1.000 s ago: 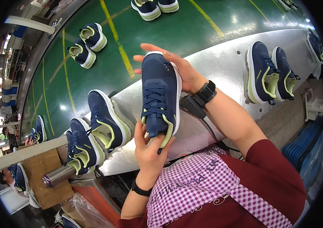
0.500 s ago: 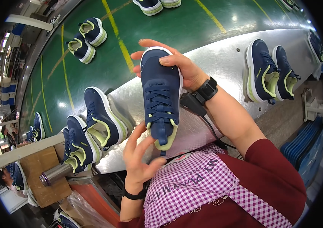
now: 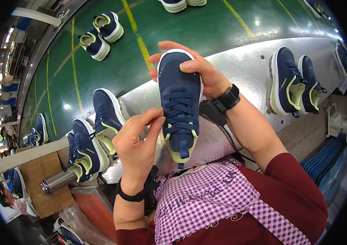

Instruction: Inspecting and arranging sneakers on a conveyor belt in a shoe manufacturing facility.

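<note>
Green belt [image 3: 112,75] runs across the upper frame, beyond the metal table [image 3: 238,65]. At the centre, a navy shoe [image 3: 180,96] hangs above the table, its toe clasped by the right hand [image 3: 212,79]. From the heel, the left hand [image 3: 132,141] has risen to the lacing [image 3: 179,114]; its grip, spread moments ago, is drawn nearly together, though I cannot tell whether it pinches a lace. Handling seems to shift lacewards. Brown cardboard [image 3: 59,200], lower left, may be a box; any contents are hidden.
</note>
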Demonstrator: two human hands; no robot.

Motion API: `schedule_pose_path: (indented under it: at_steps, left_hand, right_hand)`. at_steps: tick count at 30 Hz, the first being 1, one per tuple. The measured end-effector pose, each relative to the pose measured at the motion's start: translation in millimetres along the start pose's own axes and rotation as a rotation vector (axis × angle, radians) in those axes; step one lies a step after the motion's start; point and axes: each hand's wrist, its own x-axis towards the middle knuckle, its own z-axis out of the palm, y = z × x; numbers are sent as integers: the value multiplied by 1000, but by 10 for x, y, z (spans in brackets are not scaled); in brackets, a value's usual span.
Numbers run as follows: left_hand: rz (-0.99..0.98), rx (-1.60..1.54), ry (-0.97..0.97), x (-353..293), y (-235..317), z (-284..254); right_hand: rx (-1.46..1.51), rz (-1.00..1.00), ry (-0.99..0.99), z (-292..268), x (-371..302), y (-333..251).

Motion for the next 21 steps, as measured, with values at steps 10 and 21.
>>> schedule_pose_path:
  at_steps: [10,21]
  left_hand:
    - [178,233,-181,170,108,-128]
    - [200,270,-260,242,124,-135]
  right_hand:
    - [-53,69,66,47,-12,-20]
    - [-166,103,34,47,2,33]
